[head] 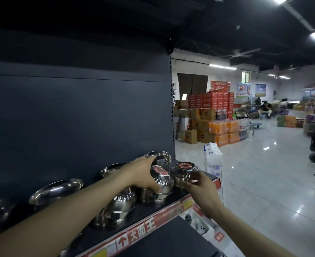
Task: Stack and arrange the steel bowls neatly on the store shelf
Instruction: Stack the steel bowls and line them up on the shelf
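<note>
On the far right end of the shelf (153,208), two bowls are upside down, bases tilted up and nearward. The left hand (143,173) curls round the left bowl (161,180). Just beside it, the right hand (203,190) grips the right bowl (185,172) at its near rim.

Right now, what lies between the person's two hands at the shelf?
Head view: the left bowl, gripped by the left hand, and the right bowl, held by the right hand; both steel, upside down, red-labelled, side by side.
</note>
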The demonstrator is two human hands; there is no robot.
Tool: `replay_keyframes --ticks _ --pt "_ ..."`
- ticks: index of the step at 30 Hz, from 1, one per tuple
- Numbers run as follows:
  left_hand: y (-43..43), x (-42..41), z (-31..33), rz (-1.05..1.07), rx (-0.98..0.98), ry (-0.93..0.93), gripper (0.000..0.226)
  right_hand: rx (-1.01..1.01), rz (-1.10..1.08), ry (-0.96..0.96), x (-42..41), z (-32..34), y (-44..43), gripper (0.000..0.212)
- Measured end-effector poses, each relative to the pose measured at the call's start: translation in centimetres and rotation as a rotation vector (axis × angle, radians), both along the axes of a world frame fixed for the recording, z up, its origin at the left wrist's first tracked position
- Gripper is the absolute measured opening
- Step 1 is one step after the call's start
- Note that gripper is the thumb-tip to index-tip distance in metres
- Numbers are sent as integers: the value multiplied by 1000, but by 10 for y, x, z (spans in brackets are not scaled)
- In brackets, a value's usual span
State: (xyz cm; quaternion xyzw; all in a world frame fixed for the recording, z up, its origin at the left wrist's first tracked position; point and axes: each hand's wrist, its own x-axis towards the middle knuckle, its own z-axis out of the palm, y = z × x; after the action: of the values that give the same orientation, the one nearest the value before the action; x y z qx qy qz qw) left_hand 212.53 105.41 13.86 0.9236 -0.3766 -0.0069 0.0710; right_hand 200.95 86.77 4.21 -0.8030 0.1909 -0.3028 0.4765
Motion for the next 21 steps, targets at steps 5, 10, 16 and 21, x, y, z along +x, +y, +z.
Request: replay_keyframes --ticks 5,10,16,21 --pt "-17 8 1 53 124 90 149 -34 85 127 6 -14 -5 20" --pt "-21 14 -9 97 114 89 139 -80 212 163 19 -27 14 30" --pt "-17 19 -20 107 29 37 120 -109 174 156 31 -33 27 20" --pt "-8 15 -19 84 -41 -17 108 -109 159 122 32 -30 30 19"
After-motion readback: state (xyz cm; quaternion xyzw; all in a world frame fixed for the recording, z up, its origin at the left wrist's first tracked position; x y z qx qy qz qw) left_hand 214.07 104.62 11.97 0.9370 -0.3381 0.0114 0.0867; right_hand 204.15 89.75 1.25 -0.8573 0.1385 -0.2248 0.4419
